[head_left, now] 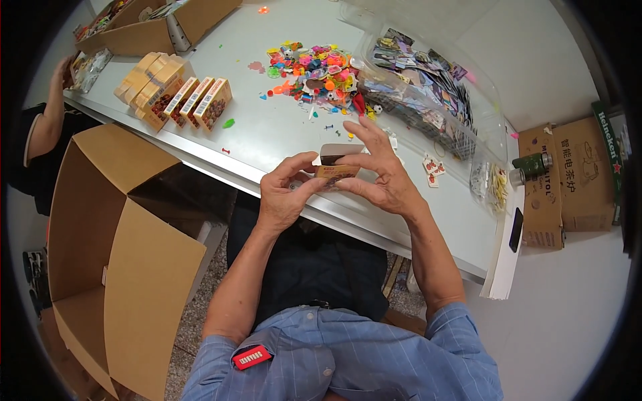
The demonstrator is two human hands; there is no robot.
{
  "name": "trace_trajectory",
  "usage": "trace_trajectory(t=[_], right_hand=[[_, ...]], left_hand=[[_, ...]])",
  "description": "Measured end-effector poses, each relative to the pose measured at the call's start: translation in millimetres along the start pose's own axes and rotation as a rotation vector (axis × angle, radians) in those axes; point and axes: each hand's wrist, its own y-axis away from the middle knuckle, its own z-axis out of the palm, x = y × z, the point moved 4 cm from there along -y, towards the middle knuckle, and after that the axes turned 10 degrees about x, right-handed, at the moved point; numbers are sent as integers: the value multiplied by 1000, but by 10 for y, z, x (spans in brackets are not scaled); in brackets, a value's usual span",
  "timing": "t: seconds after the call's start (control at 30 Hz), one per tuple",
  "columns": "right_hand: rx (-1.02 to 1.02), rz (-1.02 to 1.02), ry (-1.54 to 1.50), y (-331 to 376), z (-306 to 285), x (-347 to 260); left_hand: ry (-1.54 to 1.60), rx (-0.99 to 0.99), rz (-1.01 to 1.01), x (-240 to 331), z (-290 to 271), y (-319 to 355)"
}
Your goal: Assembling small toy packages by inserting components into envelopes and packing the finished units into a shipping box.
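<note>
Above the table's near edge I hold a small printed cardboard box (338,172) with its top flap up and its mouth facing upward. My left hand (284,190) pinches the box's left side between thumb and fingers. On the right side, my right hand (393,180) grips it with the thumb on the front and a finger at the open top; its other fingers are raised. What lies inside is too dark to make out. Beyond my hands spreads a heap of colourful small plastic toys (317,70). Several similar boxes (212,105) stand in a row at the left.
A clear plastic tub (428,100) holds many small packets, with a clear bag (489,184) of small pieces beside it. Stickers (433,168) lie near my right hand. A large open carton (144,294) stands at my left. A co-worker's arm (48,130) shows at far left.
</note>
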Motion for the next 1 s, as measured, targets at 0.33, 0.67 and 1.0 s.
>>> trace_trajectory(t=[0.33, 0.67, 1.0], right_hand=[[239, 905, -807, 303, -63, 386], [367, 769, -589, 170, -56, 492], [-55, -93, 171, -1005, 748, 810]], left_hand=[[-28, -26, 157, -28, -15, 8], [-19, -52, 186, 29, 29, 0], [113, -70, 0, 77, -64, 45]])
